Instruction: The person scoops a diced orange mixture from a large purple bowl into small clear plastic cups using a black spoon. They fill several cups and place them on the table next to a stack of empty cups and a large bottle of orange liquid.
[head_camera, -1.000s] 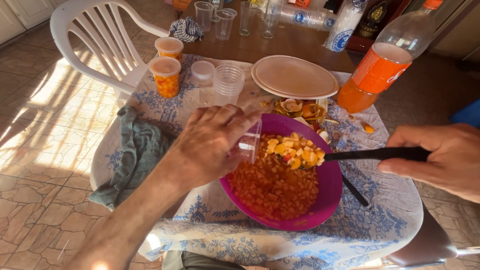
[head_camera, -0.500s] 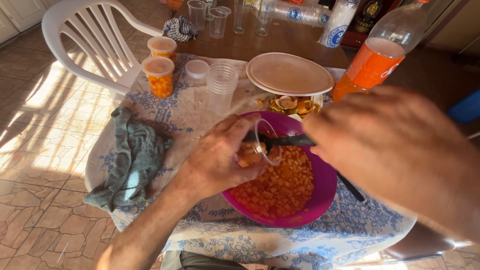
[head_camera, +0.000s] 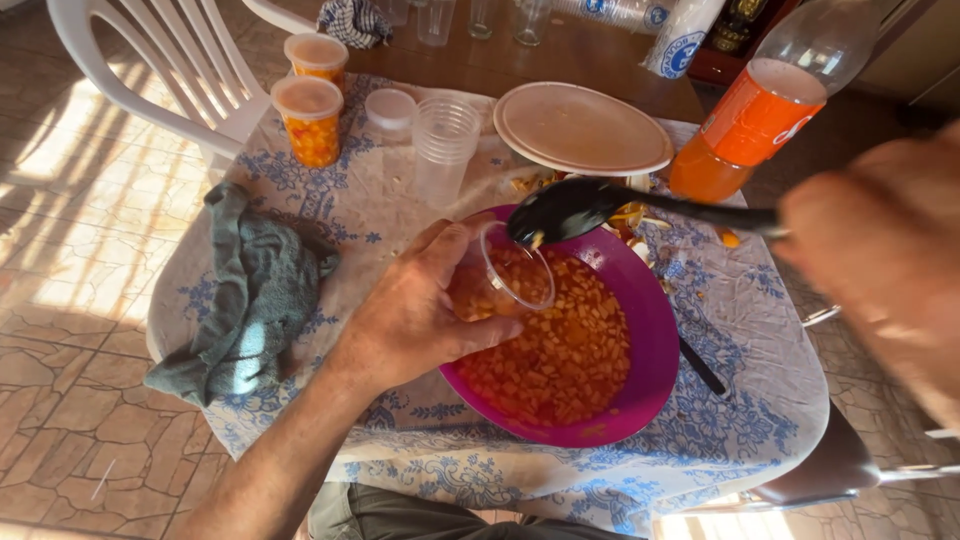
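Lying crumpled on the left of the cloth-covered surface (head_camera: 340, 210) is a grey-green rag (head_camera: 250, 295). Behind it stand two lidded clear tubs of orange food (head_camera: 308, 122). The left hand (head_camera: 415, 310) has its fingers (head_camera: 475, 335) wrapped round a clear plastic cup (head_camera: 500, 280), tilted over the purple plastic bowl of bean stew (head_camera: 570, 340). A black plastic spoon (head_camera: 570, 208) hovers at the cup's mouth, its handle closed in the blurred right hand (head_camera: 885, 260). Behind it stands an orange soda bottle (head_camera: 755, 125).
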